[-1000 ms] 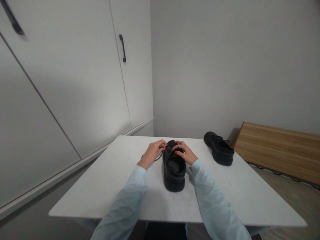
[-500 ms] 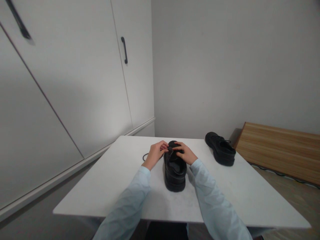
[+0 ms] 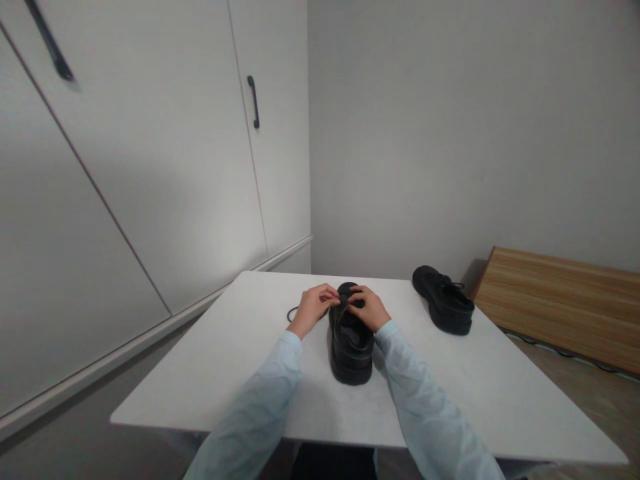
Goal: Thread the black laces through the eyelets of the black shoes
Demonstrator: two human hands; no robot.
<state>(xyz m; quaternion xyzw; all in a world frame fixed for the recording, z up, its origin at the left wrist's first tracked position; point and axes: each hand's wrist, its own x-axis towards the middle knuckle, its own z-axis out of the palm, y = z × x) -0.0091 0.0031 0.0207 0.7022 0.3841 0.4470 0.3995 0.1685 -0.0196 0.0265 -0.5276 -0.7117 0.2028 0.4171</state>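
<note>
A black lace-up shoe [image 3: 352, 360] rests on the white table in front of me, its heel towards me and its toe pointing away. Over the left side of its lacing, my left hand [image 3: 316, 308] is closed in a pinch. A black shoelace [image 3: 291, 312] curves out on the table beside that hand and passes behind it. My right hand [image 3: 369, 308] reaches over the opening from the right, thumb and fingertips pinched close to the left fingertips. What lies between the right fingertips is too small and dark to make out.
The mate, another black laced shoe [image 3: 444, 300], stands near the table's right back edge. Past it is a wood-grain board or box [image 3: 555, 303]. White cabinet doors [image 3: 150, 167] with dark handles rise on the left, and a grey wall [image 3: 470, 133] stands behind the white table [image 3: 225, 373].
My right thumb and fingers have drawn together into a pinch nearer the left fingertips. The left hand stays at the lacing. The view has shifted slightly; both shoes keep their places.
</note>
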